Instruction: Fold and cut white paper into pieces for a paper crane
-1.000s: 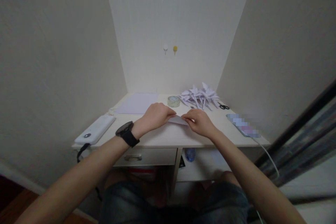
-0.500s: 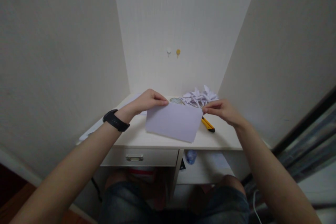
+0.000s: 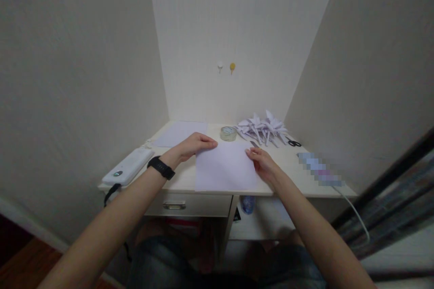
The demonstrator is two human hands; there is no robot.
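Note:
A white sheet of paper [image 3: 224, 169] lies near the front edge of the desk, its near edge reaching that edge. At its far left part my left hand [image 3: 196, 145], with a black watch on the wrist, is closed with thumb and fingers pinching the paper. My right hand [image 3: 261, 162] pinches the right side near the far corner. Just beyond my right fingers the grey blade tip of a utility knife [image 3: 254, 144] shows; the rest is hidden behind the hand.
Behind the sheet stand a roll of clear tape [image 3: 228, 133] and a pile of folded white paper pieces [image 3: 261, 127]. Black-handled scissors [image 3: 294, 142] and a blurred-out device [image 3: 318, 169] with a white cable lie right. More paper [image 3: 179, 133] and a white box-like device [image 3: 127, 167] lie left.
The sheet has turned to lie squarer to the desk edge. My right hand has moved left and down with it, uncovering the scissors and the blurred-out device; it now covers most of the utility knife.

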